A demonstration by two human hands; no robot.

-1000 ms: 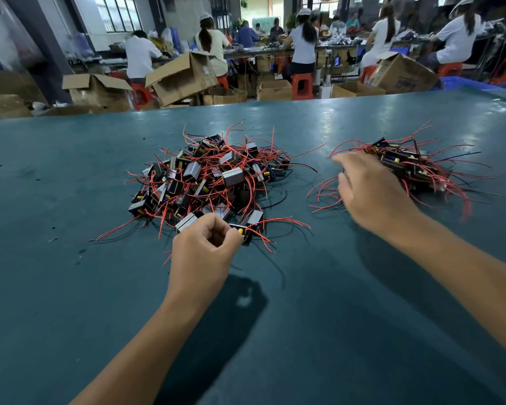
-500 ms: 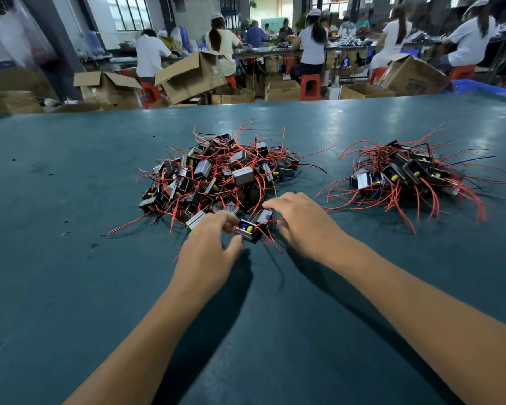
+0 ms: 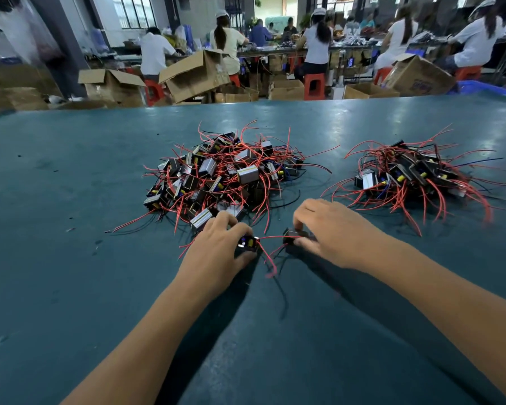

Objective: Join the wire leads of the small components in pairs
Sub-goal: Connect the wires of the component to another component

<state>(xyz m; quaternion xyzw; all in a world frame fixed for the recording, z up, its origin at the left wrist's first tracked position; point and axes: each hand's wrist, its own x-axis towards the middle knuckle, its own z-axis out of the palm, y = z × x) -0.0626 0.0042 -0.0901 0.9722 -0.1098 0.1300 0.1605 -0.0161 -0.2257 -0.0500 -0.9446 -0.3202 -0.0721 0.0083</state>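
A large heap of small black and silver components [image 3: 222, 176] with red and black wire leads lies mid-table. A smaller heap [image 3: 412, 173] lies to its right. My left hand [image 3: 216, 255] grips one small black component [image 3: 248, 243] just in front of the large heap. My right hand [image 3: 333, 232] pinches a second black component [image 3: 292, 233] a little to the right of the first. Red leads [image 3: 270, 258] trail from both components onto the table between my hands.
The teal table [image 3: 70, 287] stretches wide to the left and toward me. Beyond its far edge stand open cardboard boxes [image 3: 196, 74], red stools and seated people working at benches. A blue bin [image 3: 485, 87] sits at the far right edge.
My right hand came from the right heap to the front of the large heap and picked up a component. Both hands have drawn their components a little toward me, away from the heap.
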